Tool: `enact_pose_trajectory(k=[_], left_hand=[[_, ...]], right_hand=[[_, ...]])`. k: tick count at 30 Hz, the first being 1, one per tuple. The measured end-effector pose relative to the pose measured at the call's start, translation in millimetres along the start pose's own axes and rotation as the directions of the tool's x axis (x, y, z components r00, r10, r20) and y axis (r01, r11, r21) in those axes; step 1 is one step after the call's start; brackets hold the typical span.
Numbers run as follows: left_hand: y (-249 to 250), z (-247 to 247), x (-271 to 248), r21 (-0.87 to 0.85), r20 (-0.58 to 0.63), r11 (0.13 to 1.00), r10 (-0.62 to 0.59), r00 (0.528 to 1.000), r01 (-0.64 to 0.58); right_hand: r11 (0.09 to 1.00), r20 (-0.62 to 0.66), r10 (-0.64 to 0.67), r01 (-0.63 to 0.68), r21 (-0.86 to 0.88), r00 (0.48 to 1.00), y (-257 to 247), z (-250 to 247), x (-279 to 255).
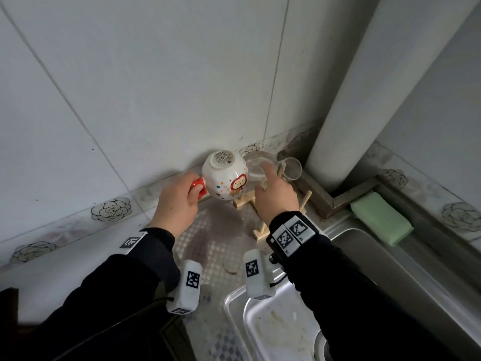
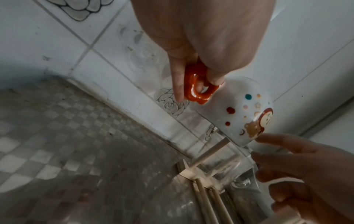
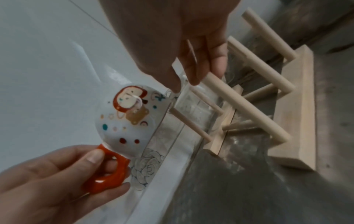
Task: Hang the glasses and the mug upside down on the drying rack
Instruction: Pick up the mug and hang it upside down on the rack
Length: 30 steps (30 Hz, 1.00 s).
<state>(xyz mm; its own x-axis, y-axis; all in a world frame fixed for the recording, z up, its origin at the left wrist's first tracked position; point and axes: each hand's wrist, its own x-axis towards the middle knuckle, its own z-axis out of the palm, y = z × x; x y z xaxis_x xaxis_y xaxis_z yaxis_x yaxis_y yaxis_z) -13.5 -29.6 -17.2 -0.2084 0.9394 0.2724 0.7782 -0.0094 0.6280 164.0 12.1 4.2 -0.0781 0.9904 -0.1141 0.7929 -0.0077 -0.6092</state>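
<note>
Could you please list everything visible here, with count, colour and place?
mug: one, white with red handle, upside down at the rack's left end
glasses: two, clear, on the rack's far pegs
drying rack: one, pale wood, counter corner
sponge: one, green, ledge behind sink
sink: one, steel, right
tray: one, steel, near
left hand: grips mug handle
right hand: on the nearer glass

No legible text; mug (image 1: 225, 178) base label too small to read
</note>
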Motion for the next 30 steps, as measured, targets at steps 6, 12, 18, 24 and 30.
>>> enact_pose_trajectory(k=[6, 12, 18, 24, 30], left_hand=[[-6.7, 6.0, 0.3, 0.002, -0.008, 1.0, 0.03, 1.0, -0.03], [-12.9, 12.7, 0.6, 0.034, 0.028, 0.997, 0.064, 0.998, -0.065], [-19.7, 19.4, 0.3, 0.026, 0.064, 0.997, 0.071, 0.995, -0.073], [-26.3, 31.4, -1.3, 0.012, 0.082, 1.0, 0.021, 0.996, -0.022], [-28.7, 40.4, -0.3, -0.003, 0.084, 1.0, -0.009, 0.996, 0.009]], right_hand=[[0.997, 0.025, -0.017, 0.018, -0.072, 1.0, 6.3, 6.2, 22.4], [0.998, -0.022, -0.016, 0.014, -0.064, 1.0, 12.9, 10.4, 28.2], [0.999, -0.009, -0.023, 0.023, -0.034, 1.0, 15.2, 10.0, 29.5], [0.999, 0.003, -0.029, 0.029, -0.024, 1.0, 15.4, 9.3, 29.7], [0.999, -0.002, -0.039, 0.039, -0.017, 0.999, 17.7, 9.9, 29.6]])
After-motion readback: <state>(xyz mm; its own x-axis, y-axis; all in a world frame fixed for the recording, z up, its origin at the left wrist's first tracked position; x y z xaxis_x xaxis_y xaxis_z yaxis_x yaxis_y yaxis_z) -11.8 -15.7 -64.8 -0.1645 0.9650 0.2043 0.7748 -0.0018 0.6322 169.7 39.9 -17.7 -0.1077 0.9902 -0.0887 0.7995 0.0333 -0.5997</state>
